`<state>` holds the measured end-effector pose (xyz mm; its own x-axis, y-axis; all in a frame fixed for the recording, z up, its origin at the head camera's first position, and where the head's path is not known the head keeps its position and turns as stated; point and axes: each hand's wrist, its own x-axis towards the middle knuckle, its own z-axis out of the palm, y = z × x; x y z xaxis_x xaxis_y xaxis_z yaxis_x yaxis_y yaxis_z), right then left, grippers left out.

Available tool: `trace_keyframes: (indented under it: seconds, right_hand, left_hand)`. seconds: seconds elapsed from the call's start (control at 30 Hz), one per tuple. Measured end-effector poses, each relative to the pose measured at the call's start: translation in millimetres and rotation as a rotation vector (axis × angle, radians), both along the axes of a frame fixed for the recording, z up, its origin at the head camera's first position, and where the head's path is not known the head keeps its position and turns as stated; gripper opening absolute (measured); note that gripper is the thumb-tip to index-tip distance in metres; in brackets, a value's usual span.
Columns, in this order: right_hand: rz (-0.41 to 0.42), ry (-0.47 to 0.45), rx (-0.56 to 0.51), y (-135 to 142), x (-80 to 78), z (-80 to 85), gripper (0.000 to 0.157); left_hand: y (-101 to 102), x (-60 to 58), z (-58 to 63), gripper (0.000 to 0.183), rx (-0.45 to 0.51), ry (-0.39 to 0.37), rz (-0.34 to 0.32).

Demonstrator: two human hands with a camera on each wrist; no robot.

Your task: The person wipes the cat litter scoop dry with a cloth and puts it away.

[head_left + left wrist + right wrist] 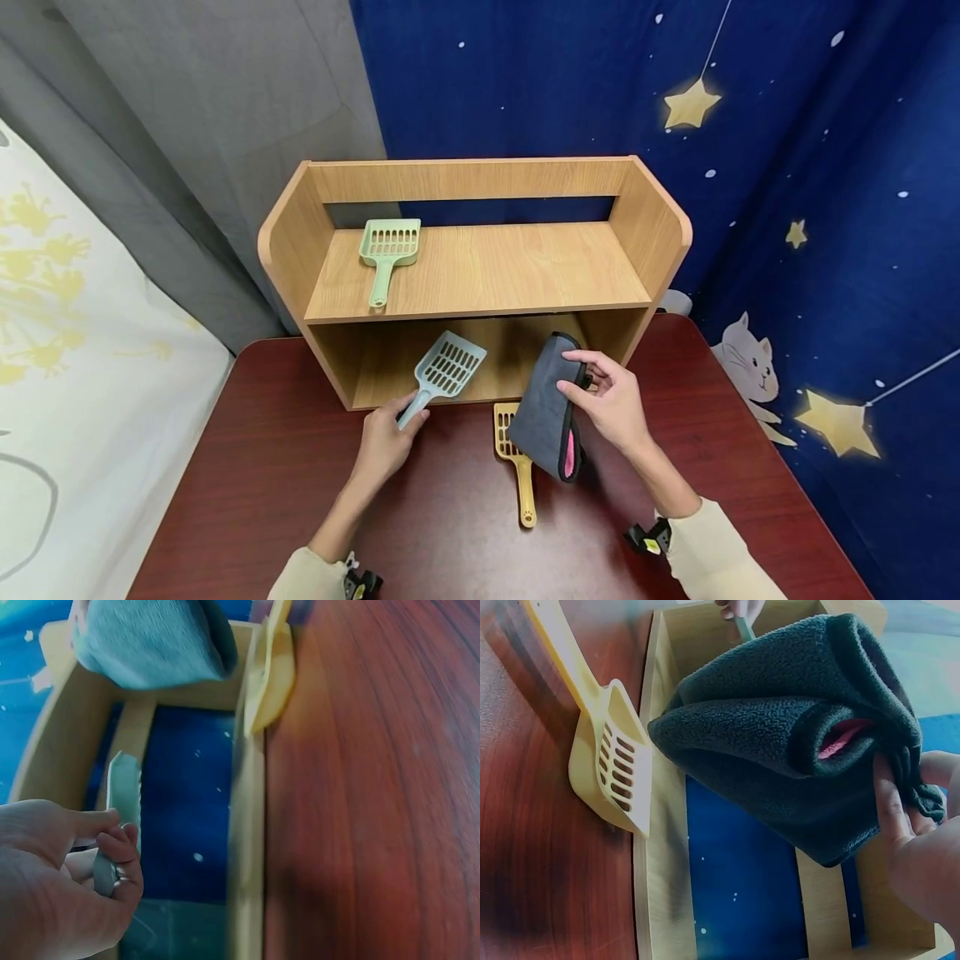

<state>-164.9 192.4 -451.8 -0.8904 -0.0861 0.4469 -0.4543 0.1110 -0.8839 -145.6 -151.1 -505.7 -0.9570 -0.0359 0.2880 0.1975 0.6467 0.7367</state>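
Note:
In the head view my left hand (387,442) grips the handle of a light blue-grey litter scoop (450,365), its slotted head raised in front of the lower shelf. My right hand (611,400) pinches the edge of a folded dark grey cloth (542,400) with black trim and a pink inner side. The cloth hangs over part of a yellow litter scoop (527,496) that lies on the table, head toward the shelf. In the right wrist view the fingers (891,802) hold the cloth near a bunched black part. A green litter scoop (390,242) lies on the upper shelf, at its left.
A two-level wooden shelf (480,312) stands at the back of the dark red table (285,467). Grey and blue star-patterned curtains (525,75) hang behind it. A white patterned cloth (90,400) hangs at the left.

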Motion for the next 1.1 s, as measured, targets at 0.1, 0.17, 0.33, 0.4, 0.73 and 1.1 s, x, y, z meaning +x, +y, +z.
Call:
trace_keyframes:
  seconds: [0.1,0.17,0.33,0.4,0.73,1.1]
  right_hand:
    - [-0.002,-0.001,0.008,1.4,1.7,-0.9,0.042]
    - [-0.003,-0.007,0.014,2.2,2.8,-1.3,0.042]
    - [-0.011,-0.009,0.027,4.2,3.7,-4.3,0.041]
    - [-0.016,-0.006,0.031,4.6,4.2,-5.6,0.041]
    - [-0.006,-0.013,0.025,3.9,5.4,-12.7,0.040]
    - [0.008,-0.018,-0.002,2.4,6.5,-18.1,0.041]
  left_hand:
    - [-6.7,-6.5,-6.7,0.040,0.014,-0.050,0.035]
    - [-11.1,-10.6,-11.6,0.040,0.020,-0.069,0.058]
    - [-20.2,-21.0,-25.3,0.042,0.045,-0.085,0.101]
    - [-23.8,-24.7,-30.0,0.044,0.059,-0.112,0.117]
    - [-42.2,-40.0,-45.9,0.048,0.175,-0.236,0.201]
    - [-49.0,-50.9,-56.4,0.049,0.245,-0.259,0.250]
